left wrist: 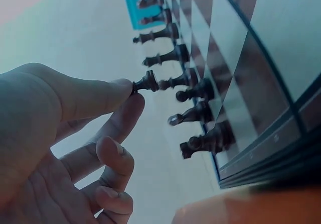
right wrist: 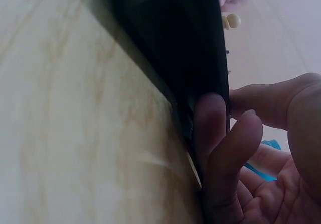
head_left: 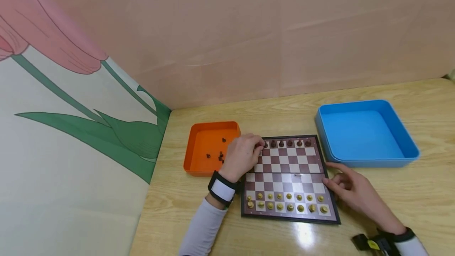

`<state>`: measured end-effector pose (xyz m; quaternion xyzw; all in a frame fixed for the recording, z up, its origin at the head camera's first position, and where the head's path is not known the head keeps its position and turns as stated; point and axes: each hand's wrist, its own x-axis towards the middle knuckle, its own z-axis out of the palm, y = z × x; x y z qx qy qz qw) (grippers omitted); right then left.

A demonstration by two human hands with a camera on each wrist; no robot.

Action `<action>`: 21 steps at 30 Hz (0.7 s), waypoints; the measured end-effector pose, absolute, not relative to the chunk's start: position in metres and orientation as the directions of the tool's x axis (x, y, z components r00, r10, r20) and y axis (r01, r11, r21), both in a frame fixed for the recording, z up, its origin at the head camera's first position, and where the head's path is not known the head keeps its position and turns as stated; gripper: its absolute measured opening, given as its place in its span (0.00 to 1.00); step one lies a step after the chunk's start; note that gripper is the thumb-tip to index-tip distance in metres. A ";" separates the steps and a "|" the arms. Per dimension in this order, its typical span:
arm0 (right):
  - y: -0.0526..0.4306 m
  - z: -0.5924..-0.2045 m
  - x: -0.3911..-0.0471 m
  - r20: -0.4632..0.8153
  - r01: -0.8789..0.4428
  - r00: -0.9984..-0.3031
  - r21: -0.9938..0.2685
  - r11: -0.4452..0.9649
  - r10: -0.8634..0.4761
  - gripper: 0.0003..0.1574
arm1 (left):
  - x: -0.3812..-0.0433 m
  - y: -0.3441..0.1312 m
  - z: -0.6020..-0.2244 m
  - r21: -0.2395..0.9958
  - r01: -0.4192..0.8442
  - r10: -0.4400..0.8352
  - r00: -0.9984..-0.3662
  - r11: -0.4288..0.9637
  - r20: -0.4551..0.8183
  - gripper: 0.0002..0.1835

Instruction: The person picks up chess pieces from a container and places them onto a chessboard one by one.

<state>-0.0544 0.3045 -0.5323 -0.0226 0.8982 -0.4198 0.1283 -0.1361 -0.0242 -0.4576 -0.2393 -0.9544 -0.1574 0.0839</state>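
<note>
My left hand [head_left: 241, 155] is over the far left corner of the chessboard [head_left: 298, 188]. Between thumb and index finger it pinches a small dark chess pawn [left wrist: 146, 81], its base toward the board, close by the standing dark pieces [left wrist: 168, 57]. The other fingers are loosely curled. At the board's right edge, my right hand [head_left: 355, 191] grips the rim, thumb on the upper face and a finger [right wrist: 209, 118] against the dark side. Gold pieces [head_left: 290, 207] stand in two rows on the near side. My left hand hides part of the far row.
An orange tray [head_left: 188, 157] with several loose dark pieces [head_left: 220, 156] sits left of the board, partly behind my left hand. To the right stands a blue tray [head_left: 366, 129]. A wall [head_left: 249, 50] rises behind the wooden table [head_left: 167, 216].
</note>
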 end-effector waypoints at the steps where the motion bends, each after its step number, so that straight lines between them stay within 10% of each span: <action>1: 0.305 -0.532 -0.055 -0.212 0.067 -0.966 -0.760 0.646 -0.148 0.43 | -0.136 -0.023 -0.459 0.258 0.483 0.431 -0.872 0.837 0.231 0.06; 21: 0.302 -0.530 -0.052 -0.221 0.080 -0.965 -0.761 0.643 -0.142 0.43 | -0.141 -0.013 -0.476 0.295 0.470 0.447 -0.883 0.832 0.145 0.06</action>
